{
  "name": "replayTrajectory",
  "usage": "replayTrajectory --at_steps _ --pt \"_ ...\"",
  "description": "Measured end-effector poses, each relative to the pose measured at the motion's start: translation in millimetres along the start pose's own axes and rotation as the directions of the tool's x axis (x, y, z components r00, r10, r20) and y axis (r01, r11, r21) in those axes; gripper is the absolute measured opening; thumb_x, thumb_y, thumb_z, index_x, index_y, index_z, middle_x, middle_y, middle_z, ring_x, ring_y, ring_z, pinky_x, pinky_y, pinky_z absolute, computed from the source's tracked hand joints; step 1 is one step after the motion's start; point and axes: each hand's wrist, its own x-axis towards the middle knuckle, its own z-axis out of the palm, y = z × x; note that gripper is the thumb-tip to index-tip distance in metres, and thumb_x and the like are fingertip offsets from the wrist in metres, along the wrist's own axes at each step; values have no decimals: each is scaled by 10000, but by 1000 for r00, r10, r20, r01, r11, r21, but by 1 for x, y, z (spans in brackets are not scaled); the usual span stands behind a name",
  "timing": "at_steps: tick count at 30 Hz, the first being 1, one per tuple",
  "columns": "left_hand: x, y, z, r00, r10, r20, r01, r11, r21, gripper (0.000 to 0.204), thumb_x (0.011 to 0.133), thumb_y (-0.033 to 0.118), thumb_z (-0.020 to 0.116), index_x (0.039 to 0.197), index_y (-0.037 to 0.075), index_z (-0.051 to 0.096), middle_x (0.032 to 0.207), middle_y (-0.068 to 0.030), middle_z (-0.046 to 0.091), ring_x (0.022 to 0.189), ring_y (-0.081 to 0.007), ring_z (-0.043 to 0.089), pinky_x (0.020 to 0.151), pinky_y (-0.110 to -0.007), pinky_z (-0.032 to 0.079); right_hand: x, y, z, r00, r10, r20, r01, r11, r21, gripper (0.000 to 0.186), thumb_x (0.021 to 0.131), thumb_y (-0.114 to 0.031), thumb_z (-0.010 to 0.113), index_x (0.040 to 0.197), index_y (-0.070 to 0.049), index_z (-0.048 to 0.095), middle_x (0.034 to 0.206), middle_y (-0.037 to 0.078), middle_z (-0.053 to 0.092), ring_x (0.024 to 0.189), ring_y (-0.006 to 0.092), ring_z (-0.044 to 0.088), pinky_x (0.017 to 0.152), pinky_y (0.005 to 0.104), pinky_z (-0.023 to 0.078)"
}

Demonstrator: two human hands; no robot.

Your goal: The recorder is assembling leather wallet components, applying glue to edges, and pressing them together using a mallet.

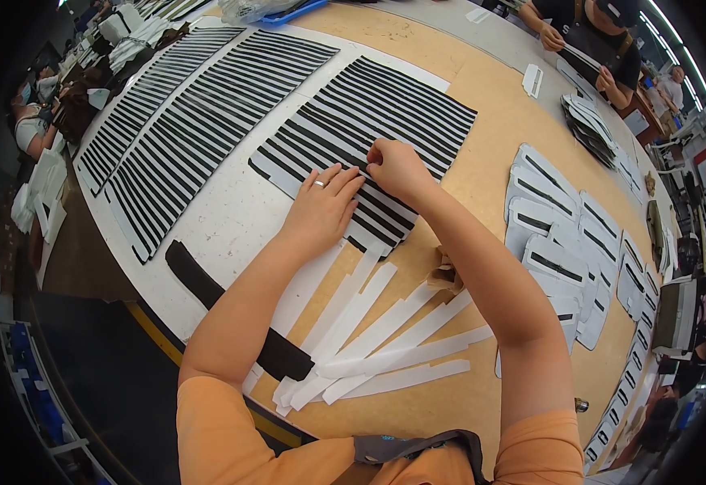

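Note:
A light grey panel covered with rows of black strips (401,105) lies on the table in front of me. My left hand (321,204), with a ring on one finger, rests flat on its near left part, fingers stretched out. Close beside it, my right hand (399,170) is closed in a pinch right over the black strips. Whatever is between its fingertips is too small and covered to make out. Long white paper strips (369,311) fan out below the panel, between my forearms. A wide, curved black band (187,271) runs beneath my left forearm.
Two more striped panels (224,89) lie at the left. Grey pieces with black slots (543,190) overlap at the right, near a crumpled brown scrap (446,271). Across the table, a co-worker (604,40) holds a thin strip beside a stack of pieces (587,129).

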Motion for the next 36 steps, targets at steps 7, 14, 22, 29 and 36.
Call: replayTrajectory --at_steps 7,14,22,29,36 --pt "-1 -1 3 1000 -1 -27 1 1000 12 384 926 156 499 1303 84 481 1346 -77 485 1286 -273 407 1080 -457 295 4 -1 0 996 75 48 -77 996 50 116 762 -95 599 799 7 643 819 205 659 794 336 645 736 386 514" --pt "-2 -1 4 1000 -7 -14 7 999 40 391 942 184 477 1320 87 468 1352 -68 484 1290 -264 404 1086 -444 286 3 -4 -1 994 101 49 -103 994 47 144 750 -126 614 769 15 640 797 206 659 777 334 649 722 388 516" --pt "-2 0 0 1000 -18 15 17 998 60 388 959 213 451 1324 82 467 1358 -73 479 1294 -266 398 1091 -433 279 3 -2 -1 991 125 48 -129 988 85 155 738 -139 622 758 14 640 780 216 655 762 336 651 713 382 517" --pt "-2 0 -1 1000 -18 22 16 998 56 387 955 214 458 1319 82 473 1357 -75 479 1294 -265 397 1090 -435 282 5 1 0 994 103 33 -105 991 80 156 736 -134 615 755 18 640 776 221 654 755 340 652 712 382 517" --pt "-1 0 -1 1000 4 -12 -3 997 76 362 944 216 474 1268 60 518 1317 -77 514 1253 -260 431 1053 -435 314 5 1 3 994 110 16 -111 992 55 154 741 -121 606 779 21 651 813 225 658 793 354 651 742 390 521"
